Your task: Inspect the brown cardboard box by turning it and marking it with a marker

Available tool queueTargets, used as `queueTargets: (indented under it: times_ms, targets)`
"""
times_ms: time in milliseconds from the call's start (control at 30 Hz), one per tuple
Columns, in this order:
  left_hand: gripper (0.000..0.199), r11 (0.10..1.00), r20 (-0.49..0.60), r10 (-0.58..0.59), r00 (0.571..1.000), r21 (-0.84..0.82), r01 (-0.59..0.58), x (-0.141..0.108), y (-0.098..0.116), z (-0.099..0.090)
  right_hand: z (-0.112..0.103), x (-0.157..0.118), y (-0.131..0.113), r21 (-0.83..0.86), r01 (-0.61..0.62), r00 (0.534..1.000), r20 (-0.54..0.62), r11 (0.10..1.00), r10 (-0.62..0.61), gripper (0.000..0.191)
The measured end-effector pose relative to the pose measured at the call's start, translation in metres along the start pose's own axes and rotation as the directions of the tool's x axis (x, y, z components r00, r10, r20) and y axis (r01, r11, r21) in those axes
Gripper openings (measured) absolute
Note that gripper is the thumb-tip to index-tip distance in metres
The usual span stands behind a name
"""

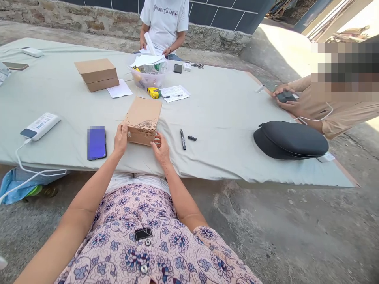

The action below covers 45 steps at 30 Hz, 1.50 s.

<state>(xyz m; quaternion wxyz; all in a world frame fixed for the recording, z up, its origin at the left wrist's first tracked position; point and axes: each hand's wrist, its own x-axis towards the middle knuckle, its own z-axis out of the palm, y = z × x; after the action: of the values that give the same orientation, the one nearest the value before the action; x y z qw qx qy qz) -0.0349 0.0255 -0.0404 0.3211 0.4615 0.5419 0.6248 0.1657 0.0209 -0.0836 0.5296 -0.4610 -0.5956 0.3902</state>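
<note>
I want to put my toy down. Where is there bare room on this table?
The grey cloth is bare between the black marker and the black padded case, and between the white power bank and the cardboard boxes. It is crowded around the plastic tub, with the tape measure and papers.

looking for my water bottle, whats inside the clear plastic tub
The clear plastic tub holds a plastic water bottle under white papers; anything beneath them cannot be seen.

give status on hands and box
Left hand and right hand both on brown cardboard box. Black marker pen lies to its right, not touching.
</note>
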Motion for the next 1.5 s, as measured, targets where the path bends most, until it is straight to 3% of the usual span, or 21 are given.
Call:
queueTargets:
  times_ms: [100,267,400,567,800,1000,1167,1500]
  targets:
    - [0.054,0.995,-0.008,0.032,0.999,0.099,-0.031,-0.003,-0.011,-0.009,-0.002,0.0,0.002,-0.011,0.008,1.0,0.01,1.0,-0.008,0.059]
    - [0.07,0.975,0.085,0.038,0.996,0.215,-0.056,-0.003,-0.027,-0.019,-0.002,0.001,0.009,-0.035,0.042,0.999,0.018,0.999,-0.041,0.059]
    - [0.071,0.976,0.152,0.108,0.983,0.171,-0.133,-0.002,-0.034,-0.019,-0.002,0.001,0.013,-0.065,0.096,0.995,0.001,0.993,-0.096,0.061]
    - [0.065,0.977,0.205,0.054,0.977,0.191,-0.094,-0.003,-0.038,-0.021,-0.003,0.001,0.016,-0.052,0.156,0.986,-0.057,0.986,-0.158,0.064]
    - [0.079,0.96,0.215,0.13,0.968,0.218,-0.177,-0.006,-0.037,-0.022,-0.002,0.0,0.014,0.017,0.177,0.969,-0.177,0.984,-0.171,0.053]
    - [0.104,0.966,0.291,0.149,0.945,0.162,-0.202,-0.008,-0.036,-0.02,-0.004,-0.003,0.006,0.039,0.232,0.955,-0.196,0.972,-0.221,0.034]
    - [0.117,0.953,0.269,0.188,0.945,0.183,-0.242,-0.009,-0.036,-0.021,-0.005,-0.004,0.004,-0.003,0.323,0.926,-0.206,0.946,-0.316,0.032]
    - [0.112,0.918,0.166,0.29,0.943,0.23,-0.323,-0.014,-0.039,-0.022,-0.006,-0.012,-0.01,-0.14,0.517,0.827,-0.172,0.844,-0.535,0.039]
